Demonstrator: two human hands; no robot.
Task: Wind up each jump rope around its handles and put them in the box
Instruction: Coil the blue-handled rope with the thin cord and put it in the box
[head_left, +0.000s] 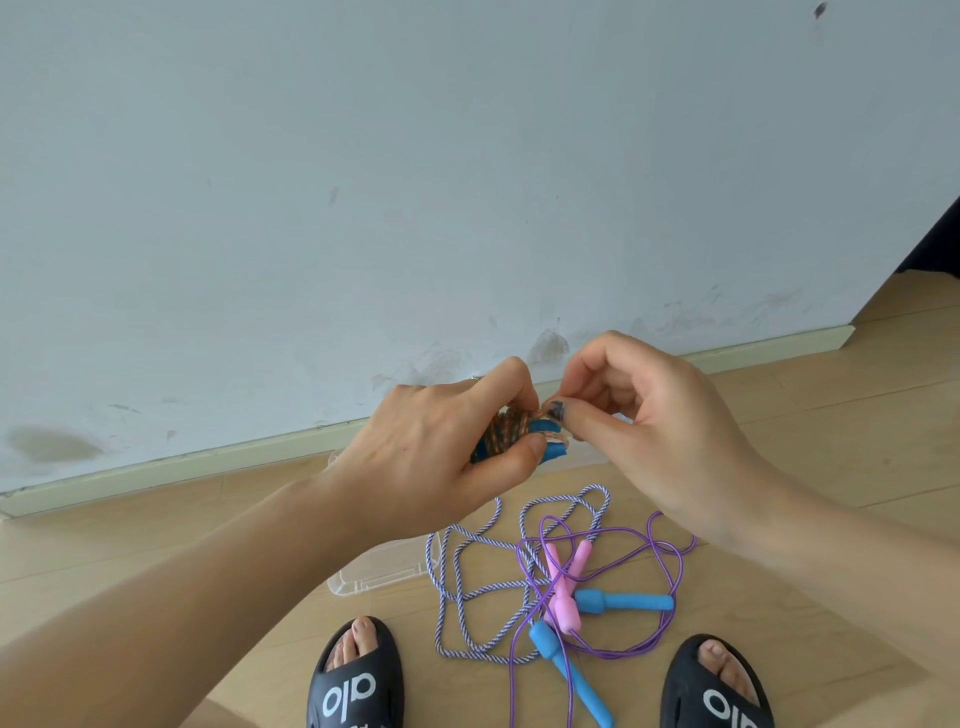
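Observation:
My left hand (441, 447) grips a jump rope bundle (511, 431): blue handles with orange-and-dark braided cord wound round them. My right hand (654, 431) pinches the cord end at the bundle's right tip. Below on the floor lie two loose ropes in a tangle: a blue-and-white braided rope (467, 582) with pink handles (563, 587), and a thin purple rope (660, 551) with blue handles (623, 601). A clear plastic box (387, 566) sits on the floor behind my left forearm, mostly hidden.
My feet in black slides (358, 680) stand on the wooden floor (831, 441) either side of the tangle. A pale wall (467, 182) with a baseboard runs close ahead. A dark doorway edge (935, 244) is at the far right.

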